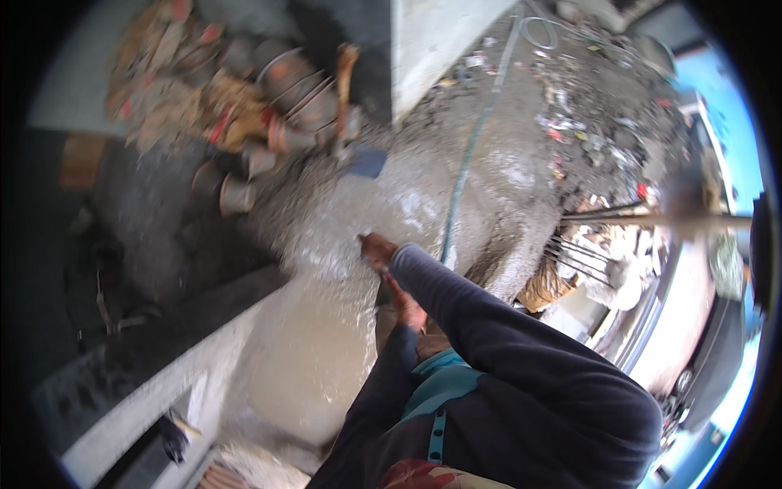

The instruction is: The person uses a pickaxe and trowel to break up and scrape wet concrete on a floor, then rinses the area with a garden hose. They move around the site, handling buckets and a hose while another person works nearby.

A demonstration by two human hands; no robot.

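My right hand (377, 251) is stretched out low over wet grey cement mix (309, 350), its fingers bunched together. Whatever they close on, if anything, is hidden. Just below and behind it is my left hand (406, 304), near the right wrist; blur and overlap hide how its fingers are set. Both arms wear dark blue sleeves. Beyond my hands stands a hoe with a wooden handle (345, 77) and a flat blue-grey blade (367, 161), its blade at the edge of the mix. A pale green hose (463, 175) runs past my right hand.
Stacked metal pans (297, 85) and crumpled sacks (151, 90) lie at the far left. A low whitish wall edge (175, 371) borders the mix on the left. Rubble and litter (599, 134) cover the ground at far right. Bars (582, 261) and a brown bag (546, 287) lie at right.
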